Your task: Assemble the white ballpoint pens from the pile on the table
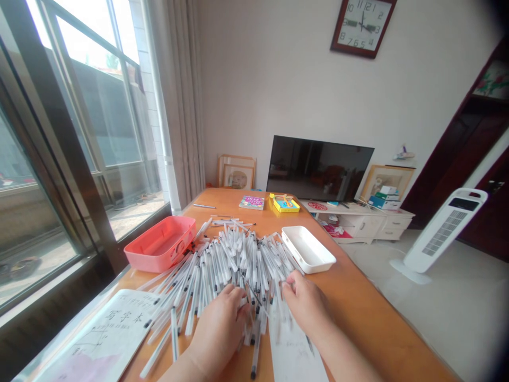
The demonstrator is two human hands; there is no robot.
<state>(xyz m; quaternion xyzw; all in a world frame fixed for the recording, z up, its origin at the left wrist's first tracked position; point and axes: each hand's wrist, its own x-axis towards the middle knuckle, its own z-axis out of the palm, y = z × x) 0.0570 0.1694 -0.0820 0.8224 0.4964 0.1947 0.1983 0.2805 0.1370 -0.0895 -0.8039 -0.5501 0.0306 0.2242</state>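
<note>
Clear-barrelled pens with black ends (228,254) lie in a large loose heap across the table. Over the near side of the heap is my left hand (222,323), its fingers curled and thumb closed toward them; what they hold is hidden. A thin dark stick (254,293) slants just beyond its fingertips. My right hand (306,302) is closed at the heap's right side, with a blurred translucent pen (281,306) at its fingertips. Below it lies a white paper sheet (292,350), partly covered by the right forearm.
A red plastic basket (159,260) stands left of the heap, a white tray (312,252) right. A writing booklet (99,339) lies near left. Farther back are a colourful book (252,202), a yellow box (284,203) and a single pen (204,206). A window (99,106) borders the left side.
</note>
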